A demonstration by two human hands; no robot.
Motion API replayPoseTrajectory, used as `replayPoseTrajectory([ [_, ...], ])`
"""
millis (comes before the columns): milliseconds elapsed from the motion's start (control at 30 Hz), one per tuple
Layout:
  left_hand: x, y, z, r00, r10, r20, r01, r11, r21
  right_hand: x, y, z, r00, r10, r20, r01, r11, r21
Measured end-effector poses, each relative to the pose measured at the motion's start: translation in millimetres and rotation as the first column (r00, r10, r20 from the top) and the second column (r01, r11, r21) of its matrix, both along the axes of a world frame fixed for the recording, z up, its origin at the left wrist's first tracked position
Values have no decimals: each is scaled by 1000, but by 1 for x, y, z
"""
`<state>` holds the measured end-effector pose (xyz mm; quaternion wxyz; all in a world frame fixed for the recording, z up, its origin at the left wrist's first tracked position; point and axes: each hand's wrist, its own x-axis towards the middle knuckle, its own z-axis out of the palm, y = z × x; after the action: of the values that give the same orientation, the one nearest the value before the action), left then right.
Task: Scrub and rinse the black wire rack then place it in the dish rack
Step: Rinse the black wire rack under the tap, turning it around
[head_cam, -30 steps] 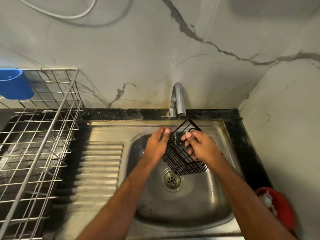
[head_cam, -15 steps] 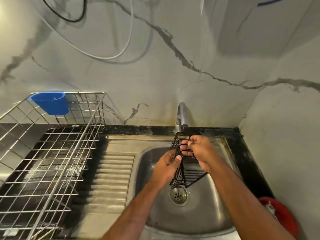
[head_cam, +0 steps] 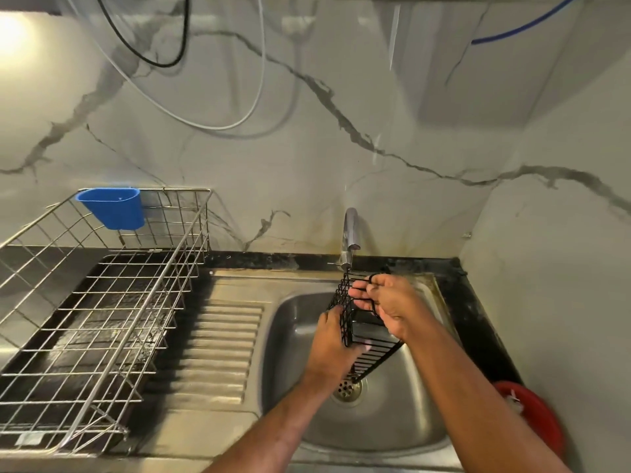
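The black wire rack hangs tilted over the steel sink, just below the tap. My right hand grips its upper rim, with fingers curled round the top wires. From the left side my left hand holds the rack, fingers wrapped under its wire wall. The lower end of the rack points down toward the drain. The silver dish rack stands on the counter to the left.
A blue plastic cup hangs on the dish rack's back wall. A ribbed drainboard lies between dish rack and sink. A red bowl sits at the right counter edge. Cables hang on the marble wall behind.
The rack was turned from a slanted lie to a more upright one under the tap. My left hand slid lower along its side. The camera tilted up, showing more wall.
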<state>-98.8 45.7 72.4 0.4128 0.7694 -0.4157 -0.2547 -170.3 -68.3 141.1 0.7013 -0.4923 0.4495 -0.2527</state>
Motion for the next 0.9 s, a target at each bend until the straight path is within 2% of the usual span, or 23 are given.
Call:
replayPoseTrajectory([
  [133, 4, -5, 8, 995, 34, -98, -22, 992, 123, -7, 1, 3, 999, 28, -41, -30, 997, -64],
  [233, 4, -7, 2, 933, 90, -348, -64, 994, 84, -12, -2, 8, 970, 81, -229, -135, 964, -231],
  [300, 3, -8, 3, 858, 116, -501, -102, 993, 55, -17, -3, 19, 876, 108, -470, -325, 852, -411],
  [367, 3, -12, 5, 777, 134, -615, -127, 990, 55, -21, -1, 31, 775, 36, -631, -482, 680, -552],
  [400, 3, -13, 5, 736, 143, -662, -142, 988, 56, -24, 0, 35, 763, -8, -647, -493, 639, -590],
  [467, 5, -15, 8, 669, 152, -728, -174, 984, 46, -29, 1, 37, 797, -110, -594, -414, 617, -669],
  [567, 13, -15, 10, 645, 133, -753, -182, 983, 17, -40, 0, 24, 835, -303, -459, -235, 558, -796],
  [633, 17, -13, 11, 627, 103, -772, -174, 985, -10, -47, 3, 15, 817, -294, -496, -221, 635, -740],
  [700, 21, -13, 9, 604, 78, -793, -174, 984, -36, -49, 9, 7, 822, -175, -542, -211, 791, -574],
  [767, 22, -13, 7, 585, 43, -810, -165, 984, -66, -46, 16, 3, 915, -74, -397, -86, 925, -371],
  [800, 21, -14, 7, 586, 25, -810, -147, 986, -76, -46, 20, 3, 955, -56, -291, -32, 957, -288],
  [900, 20, -13, 10, 586, 4, -810, -112, 991, -75, -43, 25, 2, 995, -53, -79, 36, 977, -208],
])
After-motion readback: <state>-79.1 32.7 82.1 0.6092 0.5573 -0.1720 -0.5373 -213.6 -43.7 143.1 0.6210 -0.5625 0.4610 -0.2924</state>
